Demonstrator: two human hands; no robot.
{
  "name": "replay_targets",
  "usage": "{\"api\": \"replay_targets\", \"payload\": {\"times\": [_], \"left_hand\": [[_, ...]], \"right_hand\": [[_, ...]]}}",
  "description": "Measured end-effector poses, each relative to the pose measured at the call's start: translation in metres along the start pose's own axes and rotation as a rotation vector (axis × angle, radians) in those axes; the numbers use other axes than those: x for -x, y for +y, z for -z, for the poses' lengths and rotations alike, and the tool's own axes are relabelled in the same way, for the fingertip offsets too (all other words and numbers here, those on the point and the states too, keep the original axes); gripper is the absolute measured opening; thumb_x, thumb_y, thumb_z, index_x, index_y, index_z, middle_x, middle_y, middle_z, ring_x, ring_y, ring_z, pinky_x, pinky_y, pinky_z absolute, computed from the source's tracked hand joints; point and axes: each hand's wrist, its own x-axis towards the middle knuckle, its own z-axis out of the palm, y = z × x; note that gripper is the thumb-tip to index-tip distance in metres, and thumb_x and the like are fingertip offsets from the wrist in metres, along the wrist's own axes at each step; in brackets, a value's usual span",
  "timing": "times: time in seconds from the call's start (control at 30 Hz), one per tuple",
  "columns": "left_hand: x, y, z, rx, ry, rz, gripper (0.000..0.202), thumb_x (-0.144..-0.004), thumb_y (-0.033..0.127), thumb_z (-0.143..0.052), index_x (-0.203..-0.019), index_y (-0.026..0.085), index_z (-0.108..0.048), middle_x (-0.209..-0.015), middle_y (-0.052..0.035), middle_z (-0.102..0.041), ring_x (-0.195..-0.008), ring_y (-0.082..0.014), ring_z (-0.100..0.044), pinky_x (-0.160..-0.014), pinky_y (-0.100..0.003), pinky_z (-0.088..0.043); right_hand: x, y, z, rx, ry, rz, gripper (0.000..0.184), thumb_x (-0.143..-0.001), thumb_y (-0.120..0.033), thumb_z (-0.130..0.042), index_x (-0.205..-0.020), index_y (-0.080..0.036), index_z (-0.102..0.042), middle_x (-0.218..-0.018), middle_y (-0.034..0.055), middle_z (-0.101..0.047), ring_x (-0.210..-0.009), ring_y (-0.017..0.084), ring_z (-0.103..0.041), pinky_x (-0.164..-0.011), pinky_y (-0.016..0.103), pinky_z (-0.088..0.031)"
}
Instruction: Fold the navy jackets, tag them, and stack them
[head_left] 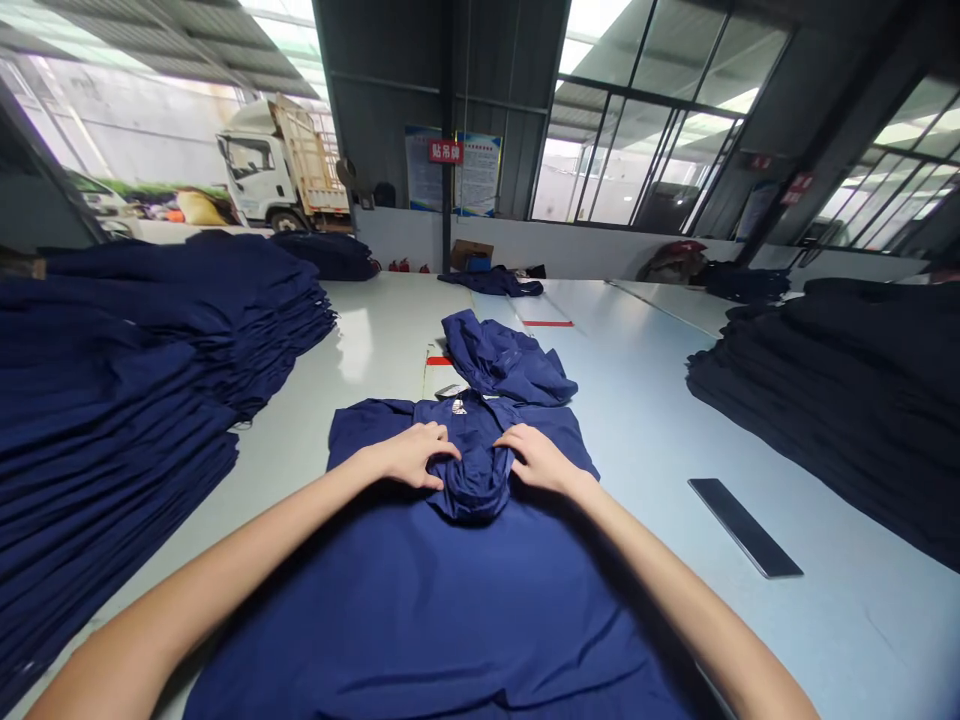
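The left hand (412, 455) and right hand (536, 460) lie open on the bunched collar (472, 485) of a navy garment (420, 620) spread on the white desk (637, 470); the cloth looks light, soft and limp, so that thick fold seems the surest place to take hold.

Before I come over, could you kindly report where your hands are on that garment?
Left hand and right hand resting either side of bunched fold on navy garment. Second navy garment beyond its collar.
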Motion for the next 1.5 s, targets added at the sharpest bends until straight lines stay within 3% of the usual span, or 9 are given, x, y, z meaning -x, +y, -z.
{"api": "replay_targets", "payload": {"times": [0.17,0.33,0.5,0.6,0.73,0.93,1.13,1.33,1.5], "left_hand": [[0.001,-0.012,0.021,0.429,0.102,-0.054,0.030,-0.084,0.051,-0.078,-0.084,0.021,-0.074,-0.114,-0.0079,-0.072,-0.109,-0.0248,-0.067,-0.101,-0.038,-0.050],[-0.009,-0.034,0.020,0.591,0.457,0.264,0.047,-0.088,0.067,-0.063,-0.083,0.020,-0.069,-0.085,-0.0031,-0.072,-0.082,-0.0217,-0.066,-0.080,-0.034,-0.053],[-0.029,-0.050,-0.001,0.375,0.625,0.420,0.038,-0.091,0.059,-0.061,-0.087,0.022,-0.072,-0.098,-0.0072,-0.076,-0.101,-0.0285,-0.067,-0.096,-0.040,-0.050],[-0.040,-0.060,-0.014,0.340,0.667,0.496,0.038,-0.089,0.058,-0.064,-0.082,0.022,-0.073,-0.099,-0.0117,-0.077,-0.108,-0.0327,-0.066,-0.102,-0.045,-0.048],[-0.049,-0.074,-0.022,0.455,0.660,0.499,0.050,-0.088,0.069,-0.059,-0.079,0.021,-0.073,-0.092,-0.0094,-0.078,-0.095,-0.0297,-0.068,-0.093,-0.041,-0.052],[-0.057,-0.083,-0.006,0.650,0.670,0.412,0.067,-0.080,0.084,-0.058,-0.083,0.018,-0.074,-0.083,-0.0048,-0.075,-0.082,-0.0230,-0.067,-0.076,-0.032,-0.053],[-0.071,-0.083,0.012,0.711,0.666,0.361,0.066,-0.076,0.082,-0.065,-0.084,0.018,-0.077,-0.090,-0.0072,-0.077,-0.088,-0.0249,-0.068,-0.085,-0.034,-0.054],[-0.066,-0.085,0.015,0.699,0.629,0.372,0.066,-0.075,0.082,-0.065,-0.082,0.018,-0.078,-0.088,-0.0071,-0.078,-0.086,-0.0254,-0.068,-0.084,-0.035,-0.054],[-0.050,-0.086,0.019,0.644,0.564,0.401,0.068,-0.075,0.083,-0.062,-0.080,0.017,-0.077,-0.083,-0.0064,-0.077,-0.080,-0.0240,-0.067,-0.076,-0.033,-0.053]], "right_hand": [[0.010,0.022,0.025,-0.288,0.170,-0.202,0.031,-0.084,-0.017,-0.057,-0.114,-0.021,-0.066,-0.111,0.0066,-0.071,-0.099,0.022,-0.065,-0.095,0.039,-0.052],[0.002,0.039,0.050,-0.517,-0.178,-0.282,0.027,-0.084,-0.048,-0.073,-0.089,-0.021,-0.069,-0.092,0.0014,-0.068,-0.086,0.020,-0.060,-0.083,0.034,-0.048],[-0.029,0.044,0.031,-0.632,0.288,-0.361,0.050,-0.090,-0.069,-0.058,-0.076,-0.021,-0.059,-0.080,-0.0006,-0.059,-0.079,0.018,-0.055,-0.076,0.030,-0.044],[-0.042,0.056,0.006,-0.590,0.342,-0.437,0.052,-0.086,-0.072,-0.060,-0.076,-0.021,-0.062,-0.078,0.0000,-0.061,-0.079,0.019,-0.056,-0.076,0.030,-0.045],[-0.045,0.071,-0.006,-0.660,0.210,-0.505,0.055,-0.081,-0.073,-0.063,-0.079,-0.019,-0.067,-0.081,0.0026,-0.067,-0.083,0.021,-0.061,-0.078,0.032,-0.049],[-0.069,0.054,0.032,-0.756,0.074,-0.293,0.044,-0.092,-0.064,-0.064,-0.100,-0.022,-0.073,-0.111,0.0038,-0.073,-0.106,0.021,-0.065,-0.096,0.033,-0.052],[-0.097,0.036,0.023,-0.953,-0.621,-0.554,0.044,-0.066,-0.048,-0.094,-0.091,-0.017,-0.073,-0.087,0.0047,-0.077,-0.082,0.023,-0.074,-0.079,0.034,-0.063],[-0.093,0.035,0.016,-1.219,-0.552,-0.648,0.046,-0.075,-0.052,-0.087,-0.105,-0.019,-0.074,-0.109,0.0072,-0.079,-0.099,0.022,-0.076,-0.092,0.033,-0.062],[-0.086,0.031,0.027,-0.896,-0.485,-0.507,0.052,-0.082,-0.069,-0.075,-0.101,-0.021,-0.074,-0.104,0.0053,-0.077,-0.095,0.023,-0.071,-0.090,0.036,-0.059]]}}
